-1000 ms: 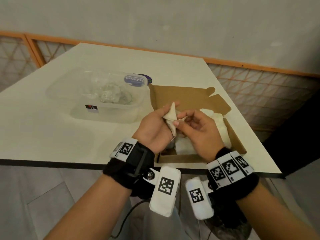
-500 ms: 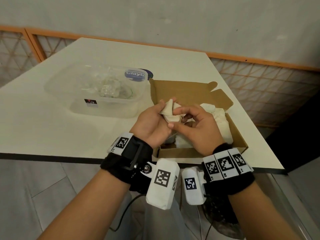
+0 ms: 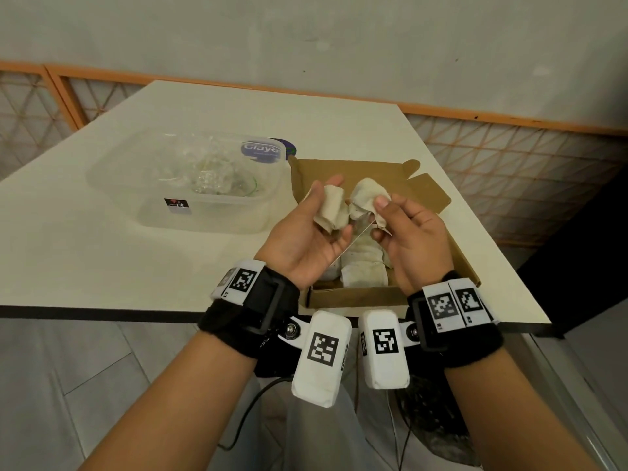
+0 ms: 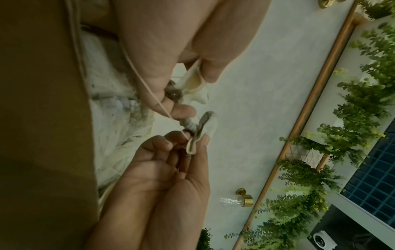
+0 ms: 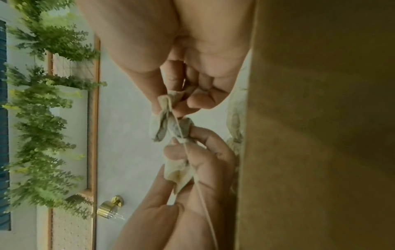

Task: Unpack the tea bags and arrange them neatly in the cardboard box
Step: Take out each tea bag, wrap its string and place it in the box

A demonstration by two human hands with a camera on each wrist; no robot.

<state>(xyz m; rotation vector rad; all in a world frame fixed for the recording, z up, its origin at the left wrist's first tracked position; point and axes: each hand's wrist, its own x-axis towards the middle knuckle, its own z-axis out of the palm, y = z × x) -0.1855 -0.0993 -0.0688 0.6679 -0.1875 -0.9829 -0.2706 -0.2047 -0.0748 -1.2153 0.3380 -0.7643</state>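
On the left of the desk (image 3: 102,232) stands a clear tub (image 3: 183,192) holding crumpled clear wrappers (image 3: 210,178), probably the packaging stripped off so far. A blue-labelled lid (image 3: 263,149) shows just behind it.

Just right of the tub, the left hand (image 3: 306,232) is held palm up over the box (image 3: 438,202), its thumb and fingers curled round 1 tea bag (image 3: 331,210). Beside it the right hand (image 3: 411,232) pinches a 2nd bag (image 3: 365,197) between thumb and forefinger. A thin string (image 3: 353,237) runs taut from the right-hand pinch down across the left palm, so the 2 bags look joined or tangled; the wrist views show the same string stretched between the hands.

Under the hands, several unwrapped bags (image 3: 363,273) already lie in the near end of the box, bunched together more than lined up. I judge the task well under way: wrappers are off, some bags are in, and these 2 are left to part and lay down. How many more remain I cannot tell.

The string is the main snag: a pull may drag a bag askew. The raised box flap (image 3: 339,171) stands behind the hands, out of their way.
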